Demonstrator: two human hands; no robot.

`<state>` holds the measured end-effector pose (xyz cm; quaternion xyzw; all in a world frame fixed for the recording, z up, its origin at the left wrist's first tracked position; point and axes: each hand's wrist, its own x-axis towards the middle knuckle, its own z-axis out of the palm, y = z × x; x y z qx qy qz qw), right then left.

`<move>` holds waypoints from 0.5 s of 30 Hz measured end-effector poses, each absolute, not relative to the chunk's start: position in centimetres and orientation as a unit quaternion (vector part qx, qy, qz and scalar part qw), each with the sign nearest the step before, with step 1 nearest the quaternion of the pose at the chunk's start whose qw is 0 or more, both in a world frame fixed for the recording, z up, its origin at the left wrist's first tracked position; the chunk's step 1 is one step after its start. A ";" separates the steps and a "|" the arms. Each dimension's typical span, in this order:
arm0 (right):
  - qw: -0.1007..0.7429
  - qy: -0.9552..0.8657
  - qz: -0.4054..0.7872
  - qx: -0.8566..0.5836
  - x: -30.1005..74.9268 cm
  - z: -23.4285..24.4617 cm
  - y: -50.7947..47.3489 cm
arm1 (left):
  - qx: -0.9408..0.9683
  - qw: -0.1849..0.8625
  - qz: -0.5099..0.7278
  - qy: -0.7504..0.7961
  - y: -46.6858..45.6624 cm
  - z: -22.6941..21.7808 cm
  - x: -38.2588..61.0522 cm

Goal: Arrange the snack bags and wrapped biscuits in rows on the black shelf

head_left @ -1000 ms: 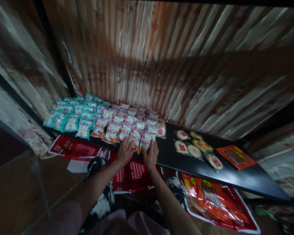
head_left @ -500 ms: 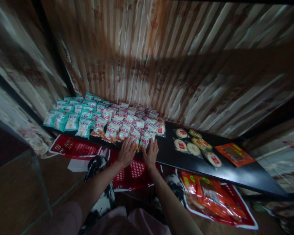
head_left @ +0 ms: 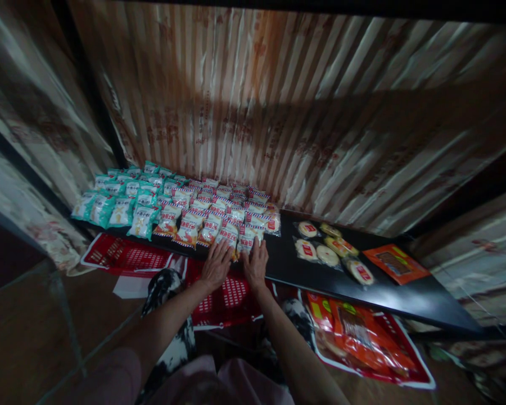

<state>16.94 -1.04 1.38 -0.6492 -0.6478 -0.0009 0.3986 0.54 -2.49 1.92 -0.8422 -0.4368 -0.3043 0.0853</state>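
Rows of small white-and-orange snack packets [head_left: 188,228] with striped top edges lie on a black shelf [head_left: 284,261]. My left hand [head_left: 217,264] rests at the front edge of this group, its fingers stretched over the lower part of a front packet [head_left: 227,232]. Beside it, my right hand [head_left: 256,263] touches the neighbouring packet [head_left: 247,239] at the right end of the front row, fingers extended. Neither hand is wrapped round anything. Several teal snack packets [head_left: 121,211] lie in rows to the left of the white ones.
Round wrapped cakes [head_left: 328,255], yellow packets [head_left: 340,246] and an orange packet [head_left: 396,263] lie on the shelf's right part. Below the front edge are red baskets [head_left: 225,301]; one at the right holds orange packets [head_left: 354,332]. Corrugated sheeting [head_left: 236,101] backs the shelf.
The whole view has shifted slightly, with the shelf's goods a little further left in the picture. Both hands stay on the same front packets.
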 end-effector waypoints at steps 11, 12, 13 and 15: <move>0.416 -0.643 -0.006 -0.644 17.5 1.2 -1.6 | -0.795 0.081 -0.343 -0.494 -1.9 2.2 1.2; 0.413 -0.644 -0.004 -0.644 17.5 1.2 -1.5 | -0.796 0.081 -0.341 -0.493 -1.8 2.2 1.2; 0.409 -0.646 0.000 -0.645 17.5 1.2 -1.5 | -0.798 0.081 -0.340 -0.491 -1.7 2.1 1.2; 0.398 -0.650 0.007 -0.648 17.5 1.3 -1.5 | -0.800 0.080 -0.338 -0.490 -1.7 2.0 1.3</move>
